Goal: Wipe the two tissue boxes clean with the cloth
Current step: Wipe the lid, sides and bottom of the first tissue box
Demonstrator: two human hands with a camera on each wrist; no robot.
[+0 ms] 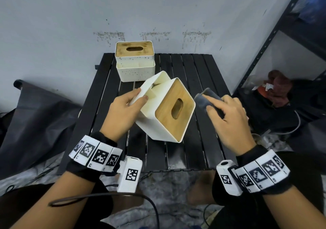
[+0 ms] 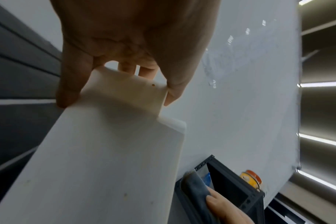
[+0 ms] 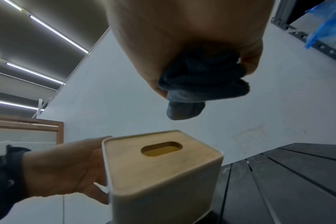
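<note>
A white tissue box [image 1: 158,122] with a wooden slotted lid [image 1: 173,109] hangs tilted above the black slatted table [image 1: 199,70]. My left hand [image 1: 123,108] grips its side compartment wall, thumb inside and fingers outside; the left wrist view shows that white wall [image 2: 105,144] pinched by the fingers [image 2: 67,91]. My right hand [image 1: 227,121] holds a bunched dark grey cloth [image 1: 210,98] just right of the box, apart from it; in the right wrist view the cloth [image 3: 201,84] hangs above the lid [image 3: 159,163]. A second speckled white tissue box [image 1: 135,61] stands at the table's back left.
A stained white wall [image 1: 158,17] rises behind the table. A dark metal shelf rack [image 1: 264,41] stands at the right with clutter at its foot. Black sheeting [image 1: 35,115] lies at the left. Cables trail on the floor near my knees.
</note>
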